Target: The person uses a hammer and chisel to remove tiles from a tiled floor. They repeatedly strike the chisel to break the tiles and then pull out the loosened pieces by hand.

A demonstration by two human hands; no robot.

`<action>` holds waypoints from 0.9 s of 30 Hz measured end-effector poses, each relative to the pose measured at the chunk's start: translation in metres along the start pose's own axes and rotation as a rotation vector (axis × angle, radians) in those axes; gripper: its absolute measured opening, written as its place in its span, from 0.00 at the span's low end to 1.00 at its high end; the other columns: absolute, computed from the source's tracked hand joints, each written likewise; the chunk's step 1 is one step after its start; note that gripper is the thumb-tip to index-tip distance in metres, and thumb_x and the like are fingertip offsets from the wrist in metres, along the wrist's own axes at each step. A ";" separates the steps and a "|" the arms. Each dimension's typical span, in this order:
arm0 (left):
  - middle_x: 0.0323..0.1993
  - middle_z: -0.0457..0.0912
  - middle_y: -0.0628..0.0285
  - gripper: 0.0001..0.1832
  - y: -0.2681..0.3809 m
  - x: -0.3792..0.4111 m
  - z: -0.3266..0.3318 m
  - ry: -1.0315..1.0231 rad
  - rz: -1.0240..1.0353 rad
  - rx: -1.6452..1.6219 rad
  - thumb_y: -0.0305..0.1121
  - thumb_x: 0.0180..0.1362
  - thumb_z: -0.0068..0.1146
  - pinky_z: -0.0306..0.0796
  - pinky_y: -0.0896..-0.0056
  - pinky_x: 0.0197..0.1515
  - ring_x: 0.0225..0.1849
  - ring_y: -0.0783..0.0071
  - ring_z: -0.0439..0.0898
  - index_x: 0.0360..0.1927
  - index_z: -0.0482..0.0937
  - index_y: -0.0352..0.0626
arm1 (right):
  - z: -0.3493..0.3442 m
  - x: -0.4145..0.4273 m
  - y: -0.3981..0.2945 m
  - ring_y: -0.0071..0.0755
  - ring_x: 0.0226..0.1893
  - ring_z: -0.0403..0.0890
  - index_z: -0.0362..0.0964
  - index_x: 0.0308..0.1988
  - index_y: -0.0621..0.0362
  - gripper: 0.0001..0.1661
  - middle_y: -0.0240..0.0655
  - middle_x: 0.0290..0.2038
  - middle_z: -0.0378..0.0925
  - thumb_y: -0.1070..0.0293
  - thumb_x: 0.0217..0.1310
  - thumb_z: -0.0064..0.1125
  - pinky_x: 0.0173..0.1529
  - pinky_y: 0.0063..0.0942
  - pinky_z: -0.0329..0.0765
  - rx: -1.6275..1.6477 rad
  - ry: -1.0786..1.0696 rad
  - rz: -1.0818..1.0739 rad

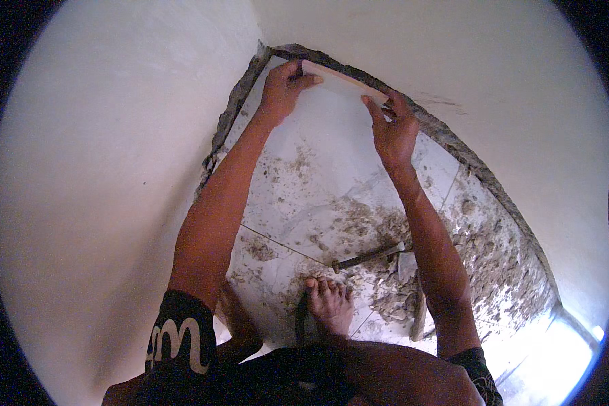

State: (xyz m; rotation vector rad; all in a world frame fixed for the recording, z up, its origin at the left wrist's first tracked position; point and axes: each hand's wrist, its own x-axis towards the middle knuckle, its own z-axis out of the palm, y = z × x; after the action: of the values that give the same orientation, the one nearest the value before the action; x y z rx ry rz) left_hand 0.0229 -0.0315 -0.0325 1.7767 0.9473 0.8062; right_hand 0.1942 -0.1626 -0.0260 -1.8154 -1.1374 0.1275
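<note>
Between my two hands is a white ceramic tile piece (341,87), its pinkish edge turned up, near the chipped base of the wall. My left hand (283,90) grips its left end, thumb on the near face. At the other end, my right hand (397,127) pinches the tile between thumb and fingers. Just behind the tile runs a rough grey groove (330,57), where the plaster is cut away along the foot of the wall. How far down the tile reaches is hard to tell against the pale floor.
A cold chisel (368,257) lies on the dusty tiled floor (284,223). Beside it is a hammer with a wooden handle (418,317), partly hidden by my right arm. Broken mortar rubble (492,259) spreads along the right wall (528,127). My bare foot (331,307) stands near the chisel.
</note>
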 end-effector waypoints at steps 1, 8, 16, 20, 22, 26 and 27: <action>0.25 0.79 0.66 0.13 0.006 0.003 0.001 -0.001 0.002 0.024 0.37 0.48 0.65 0.68 0.74 0.36 0.29 0.80 0.72 0.33 0.78 0.40 | 0.001 0.002 0.002 0.32 0.23 0.75 0.75 0.30 0.65 0.16 0.42 0.24 0.75 0.62 0.49 0.67 0.32 0.31 0.73 0.027 0.011 0.055; 0.25 0.79 0.64 0.15 -0.009 0.017 0.002 0.098 0.030 0.024 0.39 0.48 0.65 0.69 0.73 0.37 0.29 0.79 0.73 0.33 0.79 0.40 | 0.009 0.013 0.001 0.30 0.17 0.55 0.63 0.17 0.67 0.26 0.39 0.13 0.61 0.59 0.50 0.66 0.24 0.31 0.62 -0.035 -0.006 0.073; 0.18 0.74 0.63 0.16 -0.036 0.020 0.011 0.191 0.087 -0.041 0.39 0.48 0.64 0.64 0.69 0.29 0.22 0.75 0.68 0.23 0.72 0.37 | 0.015 0.012 0.006 0.30 0.18 0.55 0.63 0.16 0.66 0.27 0.41 0.13 0.61 0.57 0.49 0.66 0.25 0.31 0.62 -0.011 -0.010 0.051; 0.18 0.72 0.61 0.18 -0.025 0.011 0.018 0.192 0.093 0.195 0.41 0.50 0.63 0.63 0.67 0.27 0.21 0.72 0.66 0.22 0.70 0.37 | 0.002 0.009 0.008 0.29 0.19 0.55 0.62 0.17 0.65 0.26 0.39 0.14 0.59 0.57 0.50 0.65 0.25 0.30 0.61 -0.049 -0.026 0.023; 0.20 0.73 0.59 0.17 -0.023 -0.010 0.028 0.200 0.079 0.186 0.42 0.52 0.61 0.64 0.67 0.28 0.22 0.71 0.67 0.24 0.72 0.37 | -0.015 -0.003 0.001 0.28 0.18 0.55 0.61 0.19 0.65 0.25 0.38 0.14 0.58 0.59 0.50 0.65 0.25 0.30 0.60 -0.071 -0.058 0.005; 0.26 0.76 0.57 0.12 0.019 -0.081 0.071 0.103 0.007 -0.027 0.34 0.54 0.58 0.69 0.64 0.33 0.27 0.67 0.74 0.34 0.74 0.35 | -0.100 -0.048 0.009 0.21 0.20 0.56 0.61 0.19 0.59 0.22 0.25 0.16 0.59 0.61 0.55 0.61 0.25 0.25 0.59 0.025 -0.153 0.398; 0.28 0.77 0.55 0.11 0.033 -0.094 0.079 0.087 -0.041 -0.067 0.32 0.55 0.58 0.69 0.64 0.34 0.28 0.65 0.75 0.36 0.74 0.35 | -0.123 -0.063 0.019 0.18 0.21 0.57 0.61 0.18 0.56 0.20 0.23 0.18 0.60 0.61 0.57 0.60 0.26 0.21 0.59 0.102 -0.120 0.496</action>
State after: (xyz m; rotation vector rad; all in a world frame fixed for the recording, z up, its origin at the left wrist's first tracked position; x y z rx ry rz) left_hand 0.0515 -0.1545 -0.0402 1.6707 0.9992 0.8845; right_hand 0.2354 -0.2929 0.0023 -1.9833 -0.7225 0.5793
